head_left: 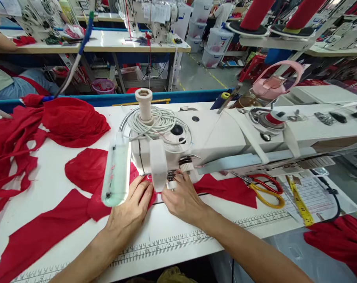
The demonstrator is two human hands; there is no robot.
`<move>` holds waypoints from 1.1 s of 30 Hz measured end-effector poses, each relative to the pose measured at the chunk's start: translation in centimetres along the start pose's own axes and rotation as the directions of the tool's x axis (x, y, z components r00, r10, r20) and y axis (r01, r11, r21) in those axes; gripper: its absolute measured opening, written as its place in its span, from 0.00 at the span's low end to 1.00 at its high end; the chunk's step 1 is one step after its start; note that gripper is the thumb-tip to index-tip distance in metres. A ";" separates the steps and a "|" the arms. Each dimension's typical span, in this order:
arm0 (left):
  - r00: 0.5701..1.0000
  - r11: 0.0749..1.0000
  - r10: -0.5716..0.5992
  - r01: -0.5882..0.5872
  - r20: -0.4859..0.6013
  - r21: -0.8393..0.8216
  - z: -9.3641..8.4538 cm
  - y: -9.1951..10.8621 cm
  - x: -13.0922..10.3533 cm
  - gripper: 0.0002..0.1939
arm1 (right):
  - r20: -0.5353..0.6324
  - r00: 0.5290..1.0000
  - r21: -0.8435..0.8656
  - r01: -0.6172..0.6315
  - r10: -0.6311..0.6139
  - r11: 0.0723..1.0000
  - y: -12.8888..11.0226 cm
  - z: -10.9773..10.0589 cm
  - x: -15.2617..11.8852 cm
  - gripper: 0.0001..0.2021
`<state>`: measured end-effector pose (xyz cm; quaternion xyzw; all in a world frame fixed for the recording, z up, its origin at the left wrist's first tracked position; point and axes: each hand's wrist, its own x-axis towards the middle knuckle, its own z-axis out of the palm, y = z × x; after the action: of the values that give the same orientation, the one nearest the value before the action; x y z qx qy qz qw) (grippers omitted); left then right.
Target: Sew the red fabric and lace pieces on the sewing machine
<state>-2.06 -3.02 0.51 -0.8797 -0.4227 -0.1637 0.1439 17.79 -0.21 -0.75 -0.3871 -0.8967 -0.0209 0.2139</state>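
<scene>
Red fabric (104, 210) lies under the head of a white sewing machine (222, 137). My left hand (132, 202) rests on this cloth left of the needle area, fingers stretched forward and lying flat. Close by on the right, my right hand (182, 198) has its fingers bent together beside the tension dials (171, 179); whatever they pinch is hidden. A red strip (228, 190) runs out to the right behind that hand. The needle and presser foot are out of sight behind the machine head and my hands. A pale green plastic plate (117, 173) stands beside my left hand.
Red pieces (75, 122) are heaped on the left. Scissors (266, 190), a yellow tape measure (300, 202) and a paper sheet (316, 196) lie right. A printed ruler (154, 249) follows the front edge. Thread cones (257, 13) stand behind; another person's arm (4, 41) shows upper left.
</scene>
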 end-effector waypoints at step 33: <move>0.989 0.968 0.086 -0.054 0.118 -0.246 3.0 -5.2 -3.4 0.32 | 0.264 0.963 -0.024 0.071 -0.062 0.997 0.0 -0.2 1.4 0.11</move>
<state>-7.68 -1.02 -3.01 -0.9137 -0.3766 -0.1522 0.0137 17.04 0.70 -0.02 -0.3596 -0.9291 0.0084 0.0858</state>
